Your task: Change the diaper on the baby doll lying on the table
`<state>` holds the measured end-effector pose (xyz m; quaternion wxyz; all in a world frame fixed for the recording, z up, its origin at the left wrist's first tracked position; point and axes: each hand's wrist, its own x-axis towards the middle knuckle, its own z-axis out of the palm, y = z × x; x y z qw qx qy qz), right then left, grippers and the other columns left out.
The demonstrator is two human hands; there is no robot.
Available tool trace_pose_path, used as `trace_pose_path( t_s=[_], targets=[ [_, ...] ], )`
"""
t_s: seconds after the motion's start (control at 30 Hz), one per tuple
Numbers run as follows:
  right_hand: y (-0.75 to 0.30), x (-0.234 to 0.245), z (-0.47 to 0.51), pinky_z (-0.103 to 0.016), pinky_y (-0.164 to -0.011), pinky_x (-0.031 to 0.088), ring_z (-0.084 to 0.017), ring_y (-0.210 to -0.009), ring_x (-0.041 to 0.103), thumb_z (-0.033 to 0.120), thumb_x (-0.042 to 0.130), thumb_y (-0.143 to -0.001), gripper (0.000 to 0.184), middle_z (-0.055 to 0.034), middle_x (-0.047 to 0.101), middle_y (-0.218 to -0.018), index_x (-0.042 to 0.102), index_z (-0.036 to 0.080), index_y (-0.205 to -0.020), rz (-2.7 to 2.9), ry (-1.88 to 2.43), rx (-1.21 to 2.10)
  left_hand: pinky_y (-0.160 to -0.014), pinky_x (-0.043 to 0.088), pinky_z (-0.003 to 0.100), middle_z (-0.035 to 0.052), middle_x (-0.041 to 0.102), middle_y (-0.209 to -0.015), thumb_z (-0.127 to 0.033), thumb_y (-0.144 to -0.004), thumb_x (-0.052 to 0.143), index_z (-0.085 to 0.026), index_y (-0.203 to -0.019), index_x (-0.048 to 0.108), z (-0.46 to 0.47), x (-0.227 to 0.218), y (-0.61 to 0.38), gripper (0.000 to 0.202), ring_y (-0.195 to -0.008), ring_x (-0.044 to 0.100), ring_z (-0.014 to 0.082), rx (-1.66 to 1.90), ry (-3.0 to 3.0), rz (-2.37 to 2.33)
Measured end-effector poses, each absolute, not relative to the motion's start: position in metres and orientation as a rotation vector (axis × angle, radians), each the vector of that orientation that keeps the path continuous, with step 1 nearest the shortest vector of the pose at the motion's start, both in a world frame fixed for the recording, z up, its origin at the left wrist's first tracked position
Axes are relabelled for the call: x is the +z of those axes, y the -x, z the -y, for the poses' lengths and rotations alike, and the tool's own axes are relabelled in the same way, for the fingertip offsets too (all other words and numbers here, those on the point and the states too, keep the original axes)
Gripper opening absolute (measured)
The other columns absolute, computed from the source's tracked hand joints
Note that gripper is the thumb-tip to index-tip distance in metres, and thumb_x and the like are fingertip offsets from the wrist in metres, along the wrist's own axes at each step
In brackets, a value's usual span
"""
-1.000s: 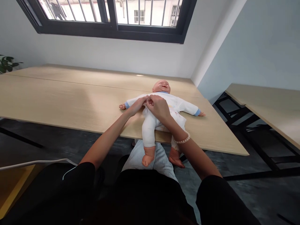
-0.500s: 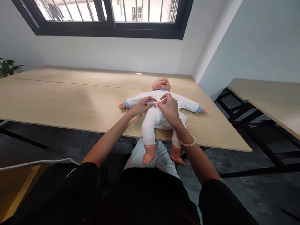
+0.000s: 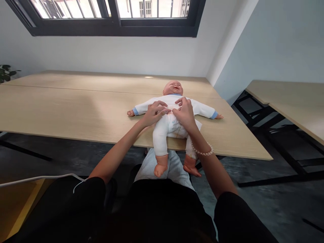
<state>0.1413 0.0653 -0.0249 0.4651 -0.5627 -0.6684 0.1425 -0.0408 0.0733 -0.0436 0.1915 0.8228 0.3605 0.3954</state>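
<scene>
A baby doll [image 3: 173, 88] lies on its back on the table, with its lower legs over the front edge. It wears a white top [image 3: 169, 100] with blue cuffs, white leggings [image 3: 160, 133] and a printed diaper [image 3: 176, 128]. At the diaper's front waist my left hand [image 3: 155, 113] is closed, thumb and fingertips pinching the edge. My right hand [image 3: 185, 114] comes in from the other side, its thumb close to the left fingertips, pinching at the same waist edge. Its upper fingers are bent and lifted. What lies between the fingertips is small and partly hidden.
The long wooden table [image 3: 63, 108] runs along the wall beneath a dark-framed window [image 3: 116, 28]. Another table [image 3: 298, 101] with black legs stands at the right. A plant [image 3: 7, 72] shows at the far left, and a white cable [image 3: 37, 179] lies at the lower left.
The fingers have shifted slightly at the diaper's waist, both hands staying close together. The right hand's upper fingers are a little more lifted. The view has moved slightly; the doll lies as before.
</scene>
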Motion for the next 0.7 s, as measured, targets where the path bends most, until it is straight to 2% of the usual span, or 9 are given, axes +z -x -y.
trace_pose_path(
  t_s=[0.1, 0.23, 0.37, 0.47, 0.6, 0.7],
  targets=[
    [-0.143, -0.028, -0.069, -0.037, -0.085, 0.052, -0.020, -0.087, 0.056, 0.008, 0.057, -0.070, 0.028, -0.0058, 0.052, -0.102, 0.050, 0.021, -0.093, 1.650, 1.354, 0.377, -0.116, 0.029, 0.047, 0.0060, 0.072, -0.126, -0.044, -0.107, 0.039, -0.023, -0.107, 0.078, -0.058, -0.033, 0.032, 0.044, -0.130, 0.055, 0.0252, 1.006, -2.460, -1.151],
    [-0.149, -0.029, -0.063, -0.039, -0.083, 0.053, -0.020, -0.083, 0.057, 0.008, 0.054, -0.073, 0.025, -0.0068, 0.054, -0.100, 0.055, 0.019, -0.096, 1.756, 1.312, 0.359, -0.116, 0.031, 0.048, 0.0071, 0.075, -0.126, -0.054, -0.104, 0.047, -0.021, -0.116, 0.074, -0.036, -0.019, 0.020, 0.044, -0.126, 0.062, 0.0266, 0.838, -2.619, -1.164],
    [-0.167, -0.030, -0.039, -0.045, -0.097, 0.051, -0.028, -0.101, 0.061, 0.016, 0.053, -0.085, 0.021, -0.0135, 0.061, -0.105, 0.063, 0.016, -0.103, 1.871, 1.202, 0.174, -0.117, 0.037, 0.043, 0.0135, 0.064, -0.144, -0.061, -0.101, 0.048, -0.016, -0.135, 0.063, -0.023, -0.014, 0.015, 0.058, -0.138, 0.056, 0.0284, 0.691, -2.656, -1.190],
    [-0.184, -0.034, -0.022, -0.052, -0.108, 0.046, -0.033, -0.119, 0.059, 0.028, 0.049, -0.096, 0.031, -0.0169, 0.065, -0.121, 0.067, 0.016, -0.119, 1.940, 1.198, 0.078, -0.120, 0.037, 0.042, 0.0178, 0.051, -0.156, -0.061, -0.101, 0.049, -0.010, -0.150, 0.048, -0.020, -0.016, 0.013, 0.071, -0.149, 0.044, 0.0295, 0.620, -2.620, -1.189],
    [-0.200, -0.044, -0.019, -0.056, -0.121, 0.036, -0.032, -0.145, 0.045, 0.038, 0.043, -0.102, 0.048, -0.0145, 0.051, -0.154, 0.059, 0.019, -0.143, 2.155, 1.213, 0.131, -0.121, 0.037, 0.044, 0.0154, 0.045, -0.161, -0.063, -0.099, 0.050, -0.014, -0.159, 0.034, -0.022, -0.020, 0.008, 0.080, -0.150, 0.043, 0.0307, 0.646, -2.526, -1.214],
    [-0.203, -0.051, -0.024, -0.054, -0.127, 0.028, -0.029, -0.156, 0.029, 0.040, 0.041, -0.103, 0.054, -0.0100, 0.038, -0.164, 0.051, 0.020, -0.153, 2.280, 1.211, 0.274, -0.122, 0.035, 0.046, 0.0147, 0.040, -0.165, -0.065, -0.096, 0.054, -0.018, -0.163, 0.024, -0.023, -0.024, 0.004, 0.088, -0.151, 0.042, 0.0319, 0.668, -2.488, -1.207]
  ],
)
